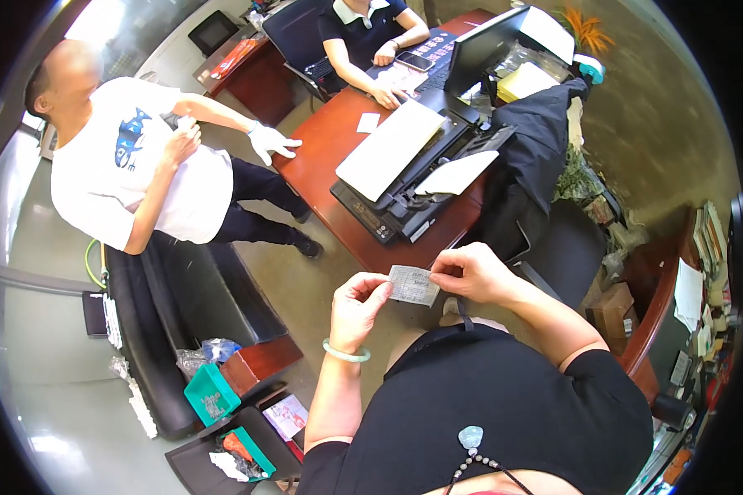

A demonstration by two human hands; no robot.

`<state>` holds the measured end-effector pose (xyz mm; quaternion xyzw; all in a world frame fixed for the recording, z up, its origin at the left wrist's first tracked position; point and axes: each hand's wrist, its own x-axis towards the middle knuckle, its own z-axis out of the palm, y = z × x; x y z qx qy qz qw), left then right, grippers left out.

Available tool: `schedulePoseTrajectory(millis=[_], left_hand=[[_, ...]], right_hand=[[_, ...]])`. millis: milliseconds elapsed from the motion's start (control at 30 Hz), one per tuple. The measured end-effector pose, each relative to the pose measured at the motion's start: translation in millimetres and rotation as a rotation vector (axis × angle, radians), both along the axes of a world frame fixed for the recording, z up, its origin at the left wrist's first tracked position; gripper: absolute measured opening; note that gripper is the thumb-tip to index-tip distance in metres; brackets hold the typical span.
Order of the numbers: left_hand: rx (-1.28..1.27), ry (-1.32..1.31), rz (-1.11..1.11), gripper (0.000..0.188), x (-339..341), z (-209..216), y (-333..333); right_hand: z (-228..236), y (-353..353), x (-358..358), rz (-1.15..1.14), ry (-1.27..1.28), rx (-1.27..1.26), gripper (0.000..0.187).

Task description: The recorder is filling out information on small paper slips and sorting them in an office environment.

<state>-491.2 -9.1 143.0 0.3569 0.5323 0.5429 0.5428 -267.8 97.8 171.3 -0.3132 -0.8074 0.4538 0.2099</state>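
A small pale slip of paper (413, 285) with dark print is stretched between my two hands, out in front of my body. My left hand (358, 305) pinches its left edge between thumb and fingers; a pale green bangle rings that wrist. At the opposite edge, my right hand (474, 275) grips the slip the same way. The print faces up toward me. Beyond the slip stands a reddish-brown desk (322, 177), carrying a black printer (388, 216) with a white lid.
Left of the desk stands a person (140, 165) in a white T-shirt, one gloved hand at its edge. Another person (363, 41) sits behind it near a monitor (483, 49). A black sofa (215, 289) is at left, an office chair (561, 256) at right, teal bins (210, 394) lower left.
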Motion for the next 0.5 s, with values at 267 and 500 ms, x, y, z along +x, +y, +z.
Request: schedulePoseTrajectory(millis=[267, 500], left_hand=[[0.001, 0.078, 0.069, 0.011, -50.4, -2.8, 38.3], [-0.17, -0.048, 0.189, 0.02, -147.5, -47.3, 69.0]], right_hand=[[-18.2, 22.8, -52.2, -0.002, 0.096, -0.148, 0.013], [-77.1, 39.3, -143.4, -0.29, 0.439, -0.877, 0.016]])
